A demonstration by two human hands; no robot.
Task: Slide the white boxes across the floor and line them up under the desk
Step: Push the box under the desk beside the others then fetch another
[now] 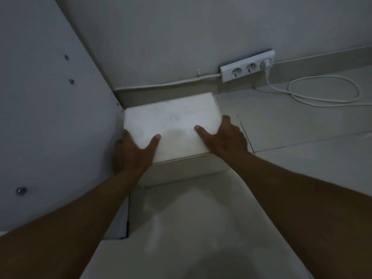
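Note:
A white box [173,121] sits on the floor in the corner, its far edge close to the baseboard and its left side against the desk's side panel [46,109]. My left hand [132,152] grips the box's near left corner, thumb on the lid and fingers down the side. My right hand [225,137] grips the right side, thumb lying on the lid. A second white box [193,228] lies just in front of it, between my forearms, its near part hidden in dim light.
A white socket strip [246,66] is fixed to the wall above the baseboard, with a white cable [324,91] plugged in and looped on the tiled floor [302,158] to the right. The desk panel shows several metal screw heads.

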